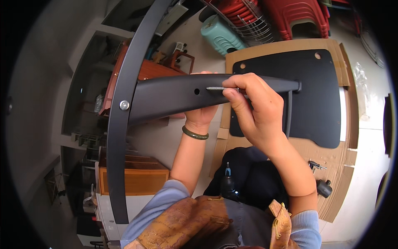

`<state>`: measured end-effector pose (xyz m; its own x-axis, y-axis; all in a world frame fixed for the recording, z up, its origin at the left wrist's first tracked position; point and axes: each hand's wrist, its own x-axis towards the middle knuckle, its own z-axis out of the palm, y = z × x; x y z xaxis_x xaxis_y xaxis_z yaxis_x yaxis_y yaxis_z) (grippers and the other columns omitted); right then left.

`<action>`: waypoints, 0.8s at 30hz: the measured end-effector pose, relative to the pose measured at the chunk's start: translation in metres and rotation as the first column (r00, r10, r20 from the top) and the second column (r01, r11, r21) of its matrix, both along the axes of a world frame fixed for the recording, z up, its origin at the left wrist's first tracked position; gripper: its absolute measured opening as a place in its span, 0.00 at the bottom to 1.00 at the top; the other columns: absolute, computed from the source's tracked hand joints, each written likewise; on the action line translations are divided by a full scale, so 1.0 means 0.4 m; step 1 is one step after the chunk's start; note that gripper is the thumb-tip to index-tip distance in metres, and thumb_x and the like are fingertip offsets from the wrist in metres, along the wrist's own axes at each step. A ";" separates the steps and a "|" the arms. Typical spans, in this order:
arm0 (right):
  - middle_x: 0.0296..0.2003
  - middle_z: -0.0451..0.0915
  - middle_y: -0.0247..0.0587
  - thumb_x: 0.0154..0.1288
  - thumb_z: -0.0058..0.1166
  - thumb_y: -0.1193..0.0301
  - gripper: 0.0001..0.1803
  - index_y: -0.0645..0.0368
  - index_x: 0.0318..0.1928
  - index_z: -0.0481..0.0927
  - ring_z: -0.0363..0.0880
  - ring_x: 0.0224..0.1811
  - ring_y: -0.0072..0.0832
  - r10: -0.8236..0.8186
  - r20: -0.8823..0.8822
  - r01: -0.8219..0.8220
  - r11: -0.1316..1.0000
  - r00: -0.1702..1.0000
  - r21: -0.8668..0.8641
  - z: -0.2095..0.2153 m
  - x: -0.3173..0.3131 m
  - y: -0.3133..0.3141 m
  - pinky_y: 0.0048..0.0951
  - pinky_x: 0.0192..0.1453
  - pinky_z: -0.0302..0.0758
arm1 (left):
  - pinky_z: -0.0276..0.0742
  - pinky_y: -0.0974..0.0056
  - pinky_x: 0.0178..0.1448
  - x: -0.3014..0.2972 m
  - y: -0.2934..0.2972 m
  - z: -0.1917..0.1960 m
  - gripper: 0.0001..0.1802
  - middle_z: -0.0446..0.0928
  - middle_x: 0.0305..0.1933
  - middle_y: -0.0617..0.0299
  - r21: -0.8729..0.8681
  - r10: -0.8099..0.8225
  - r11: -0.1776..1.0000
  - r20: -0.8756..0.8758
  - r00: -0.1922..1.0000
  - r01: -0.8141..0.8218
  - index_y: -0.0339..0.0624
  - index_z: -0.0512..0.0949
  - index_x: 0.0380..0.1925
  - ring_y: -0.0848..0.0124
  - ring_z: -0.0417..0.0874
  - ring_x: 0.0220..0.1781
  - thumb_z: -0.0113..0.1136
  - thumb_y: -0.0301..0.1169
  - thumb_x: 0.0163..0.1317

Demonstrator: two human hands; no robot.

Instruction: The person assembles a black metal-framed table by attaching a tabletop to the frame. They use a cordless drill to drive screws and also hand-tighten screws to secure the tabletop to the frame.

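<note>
A black metal leg (166, 95) runs left to right in front of me, with a round dark hole (197, 91) in its face. My left hand (202, 115) wraps around it from behind; fingertips show over its top edge and a dark bangle circles the wrist. Between thumb and forefinger, my right hand (261, 110) pinches a silver screw (214, 88). The screw lies sideways across the leg's face, its tip pointing left, just right of the hole. At the leg's left end a long black bar (118, 145) crosses it, with a silver bolt (124, 105) seated there.
A black board (317, 99) lies on cardboard (336, 199) at right. A power screwdriver (228, 182) stands by my lap. A black-headed mallet (324, 188) rests at lower right. Red stools (294, 20) and a teal stool (222, 35) stand behind; a wooden cabinet (137, 182) is at left.
</note>
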<state>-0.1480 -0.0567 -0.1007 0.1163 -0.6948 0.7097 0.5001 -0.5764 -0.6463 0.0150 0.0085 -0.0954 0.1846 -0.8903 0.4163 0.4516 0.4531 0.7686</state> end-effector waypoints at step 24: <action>0.34 0.82 0.45 0.53 0.60 0.80 0.08 0.65 0.35 0.77 0.83 0.38 0.40 -0.048 0.142 0.056 0.997 0.989 -0.048 -0.071 0.055 0.029 0.33 0.44 0.81 | 0.61 0.61 0.70 0.020 0.001 -0.007 0.05 0.78 0.39 0.68 0.200 0.337 0.928 -0.093 0.937 -0.314 0.52 0.75 0.38 0.73 0.76 0.47 0.49 0.33 0.67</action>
<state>-0.1261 -0.0451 -0.1291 -0.0227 -0.6592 0.7516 0.5524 -0.6349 -0.5402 0.0232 0.0091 -0.0984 0.5165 -0.8299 0.2111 0.3986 0.4512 0.7985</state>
